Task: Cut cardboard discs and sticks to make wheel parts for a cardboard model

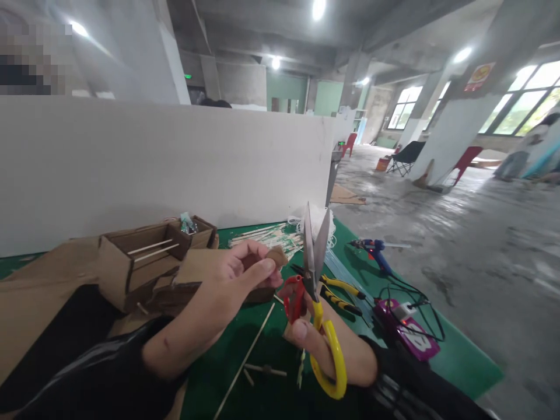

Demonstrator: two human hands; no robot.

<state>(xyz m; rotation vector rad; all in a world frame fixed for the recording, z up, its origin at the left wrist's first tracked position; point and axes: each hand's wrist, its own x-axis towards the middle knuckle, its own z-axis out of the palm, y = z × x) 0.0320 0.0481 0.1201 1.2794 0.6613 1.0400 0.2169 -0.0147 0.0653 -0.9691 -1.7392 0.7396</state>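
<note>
My left hand [238, 277] pinches a small piece of brown cardboard [277, 255] between thumb and fingers. My right hand [312, 341] is wrapped round a pair of scissors [311, 280] with one red and one yellow handle. The scissor blades point up and stand slightly apart, to the right of the cardboard piece and not touching it. Behind my left wrist is a cardboard box [131, 262] with thin sticks across it. Pliers with yellow and black handles [343, 294] lie just beyond my right hand.
Thin wooden sticks [266, 235] and white string [328, 230] lie at the back of the green table [464, 361]. A blue glue gun [375, 252] and a purple power strip [409, 332] with black cable are at the right. A white partition [175, 157] stands behind.
</note>
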